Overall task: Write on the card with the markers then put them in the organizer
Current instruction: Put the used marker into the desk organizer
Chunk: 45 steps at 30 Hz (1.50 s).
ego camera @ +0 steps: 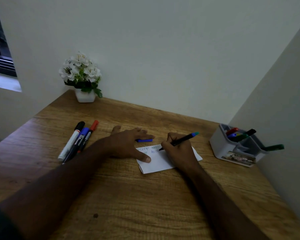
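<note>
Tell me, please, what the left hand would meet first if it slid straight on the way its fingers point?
Most likely the blue cap, lying just beyond the left hand fingertips on the table; the gap between them is hard to judge.

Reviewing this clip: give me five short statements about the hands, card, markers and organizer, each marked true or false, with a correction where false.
1. The right hand holds a marker with its tip on the card. True.
2. The left hand is lifted clear of the card. False: its thumb presses the card's left part.
3. Three markers lie on the table left of the left hand. True.
4. The organizer is empty. False: several markers stand in it.
5. The blue cap sits on the card. False: it lies on the table beyond the card.
</note>
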Tool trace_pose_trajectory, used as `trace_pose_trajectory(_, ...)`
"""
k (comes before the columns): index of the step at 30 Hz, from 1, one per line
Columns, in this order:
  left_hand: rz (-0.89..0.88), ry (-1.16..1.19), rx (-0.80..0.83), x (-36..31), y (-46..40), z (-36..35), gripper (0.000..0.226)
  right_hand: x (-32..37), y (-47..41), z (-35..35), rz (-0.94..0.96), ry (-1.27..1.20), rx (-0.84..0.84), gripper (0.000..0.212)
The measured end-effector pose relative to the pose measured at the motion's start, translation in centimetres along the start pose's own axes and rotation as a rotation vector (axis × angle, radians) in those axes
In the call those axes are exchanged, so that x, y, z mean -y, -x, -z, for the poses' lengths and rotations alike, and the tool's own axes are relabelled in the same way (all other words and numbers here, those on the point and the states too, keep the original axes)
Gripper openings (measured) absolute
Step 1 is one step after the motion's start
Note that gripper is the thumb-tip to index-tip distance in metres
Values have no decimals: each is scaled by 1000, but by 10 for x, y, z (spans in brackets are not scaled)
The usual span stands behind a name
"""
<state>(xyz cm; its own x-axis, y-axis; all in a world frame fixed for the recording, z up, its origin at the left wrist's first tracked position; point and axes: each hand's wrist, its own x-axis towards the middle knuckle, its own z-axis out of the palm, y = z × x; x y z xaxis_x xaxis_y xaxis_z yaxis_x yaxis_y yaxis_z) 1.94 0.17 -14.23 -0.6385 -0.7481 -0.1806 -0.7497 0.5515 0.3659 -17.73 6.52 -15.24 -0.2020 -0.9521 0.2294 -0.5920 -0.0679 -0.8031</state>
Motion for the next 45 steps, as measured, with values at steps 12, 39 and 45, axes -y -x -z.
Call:
trace_pose_trajectory(12,2,253,-293,3,0,-1,68,4,5,12,44,-176,-48,21)
trace_pose_trajectory(39,-129,405,-487,-5,0,-2,13,14,14,22,202,-342,-52,34)
trace_pose_trajectory(45,-293,503,-433,-13,2,-2,13,10,12,19,201,-303,32,12)
